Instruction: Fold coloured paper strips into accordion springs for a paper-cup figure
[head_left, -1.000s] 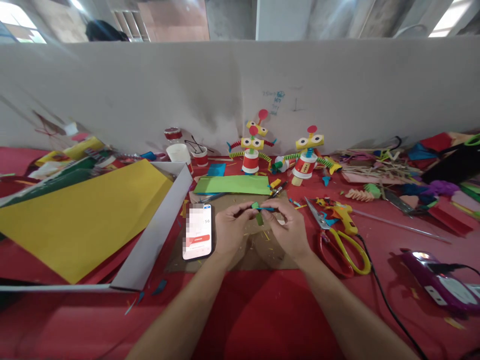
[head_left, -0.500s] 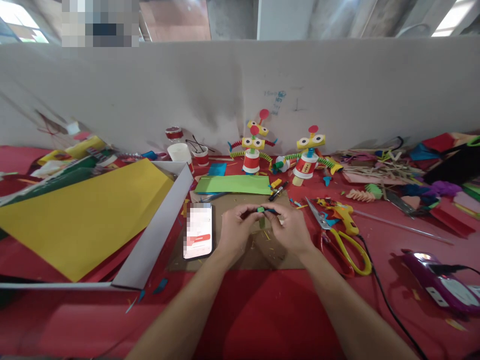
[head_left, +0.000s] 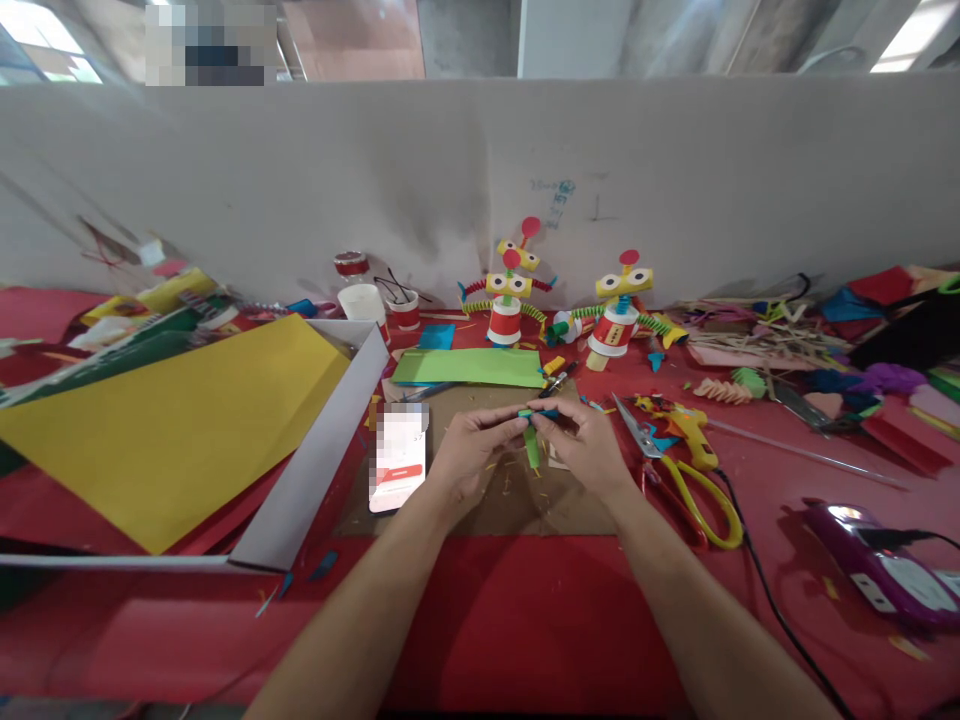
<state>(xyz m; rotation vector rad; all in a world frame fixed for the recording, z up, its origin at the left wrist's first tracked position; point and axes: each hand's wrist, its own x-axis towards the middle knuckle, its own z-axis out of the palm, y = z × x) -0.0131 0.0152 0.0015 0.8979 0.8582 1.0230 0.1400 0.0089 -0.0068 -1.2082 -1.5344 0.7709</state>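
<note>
Both my hands meet over a brown cardboard mat [head_left: 465, 515], closed on crossed strips of paper. My left hand [head_left: 472, 448] pinches the green paper strip [head_left: 532, 452] near its top, and the strip's lower end hangs free over the mat. My right hand [head_left: 585, 450] grips the blue paper strip [head_left: 550, 413], which lies along the fingertips. Where the strips meet is partly hidden by my fingers. Just left of my left hand lies a lit phone [head_left: 401, 465]. Scissors [head_left: 679, 480] with red and yellow handles rest to the right of my right hand.
A white box [head_left: 307, 450] with yellow card fills the left. Behind the mat lies a green paper sheet [head_left: 469, 368]. Paper-cup figures [head_left: 611, 330] stand by the wall. At right are a yellow glue gun [head_left: 694, 430], its cord, and a purple device [head_left: 881, 565].
More of the green strip now shows hanging below my fingers, and the blue strip is more visible at my right fingertips. My hands stay close together over the mat.
</note>
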